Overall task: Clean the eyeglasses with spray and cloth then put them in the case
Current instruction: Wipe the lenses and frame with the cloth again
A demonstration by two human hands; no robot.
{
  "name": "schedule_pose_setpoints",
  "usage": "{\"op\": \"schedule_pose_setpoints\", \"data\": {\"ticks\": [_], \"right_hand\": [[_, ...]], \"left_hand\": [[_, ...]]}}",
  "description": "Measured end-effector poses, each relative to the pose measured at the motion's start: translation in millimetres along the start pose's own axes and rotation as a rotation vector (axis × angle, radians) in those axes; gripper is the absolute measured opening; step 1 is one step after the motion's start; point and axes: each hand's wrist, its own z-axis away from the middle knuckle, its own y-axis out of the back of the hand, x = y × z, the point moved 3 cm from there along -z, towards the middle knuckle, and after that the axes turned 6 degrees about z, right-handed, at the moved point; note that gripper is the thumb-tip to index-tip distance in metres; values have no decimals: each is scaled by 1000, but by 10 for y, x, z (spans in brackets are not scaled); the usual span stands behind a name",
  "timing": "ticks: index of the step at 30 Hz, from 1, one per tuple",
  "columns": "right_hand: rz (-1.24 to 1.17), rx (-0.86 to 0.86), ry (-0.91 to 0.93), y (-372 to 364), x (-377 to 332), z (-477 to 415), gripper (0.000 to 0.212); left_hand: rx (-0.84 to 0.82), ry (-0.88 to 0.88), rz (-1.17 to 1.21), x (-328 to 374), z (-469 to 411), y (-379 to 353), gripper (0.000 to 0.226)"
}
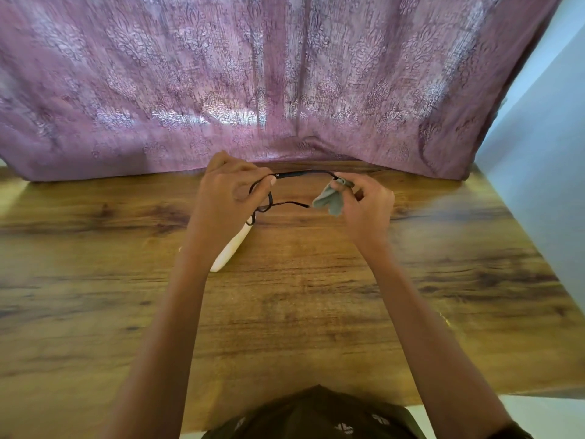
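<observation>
Black-framed eyeglasses (291, 175) are held above the wooden table (316, 312), close to its far edge. My left hand (226, 198) grips the front frame, with one temple arm curving out toward the right. My right hand (367, 205) pinches a small grey cloth (329, 201) around the tip of the upper temple arm. A white case (231, 248) lies on the table below my left wrist, partly hidden by my left forearm. No spray bottle is in view.
A purple patterned curtain (285, 90) hangs along the far edge of the table. A pale wall (538, 185) runs along the right side. The near table edge is at my body.
</observation>
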Motion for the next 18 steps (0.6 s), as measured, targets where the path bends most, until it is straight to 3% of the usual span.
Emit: {"op": "schedule_pose_setpoints", "data": {"ticks": [5, 11, 18], "right_hand": [[-152, -123, -293, -20, 233, 77, 20], [-449, -398, -295, -229, -135, 331, 20], [-701, -432, -357, -294, -481, 402, 20]], "left_hand": [[71, 50, 51, -23, -89, 118, 20], [26, 372, 195, -59, -151, -11, 16], [-4, 447, 187, -47, -199, -166, 16]]}}
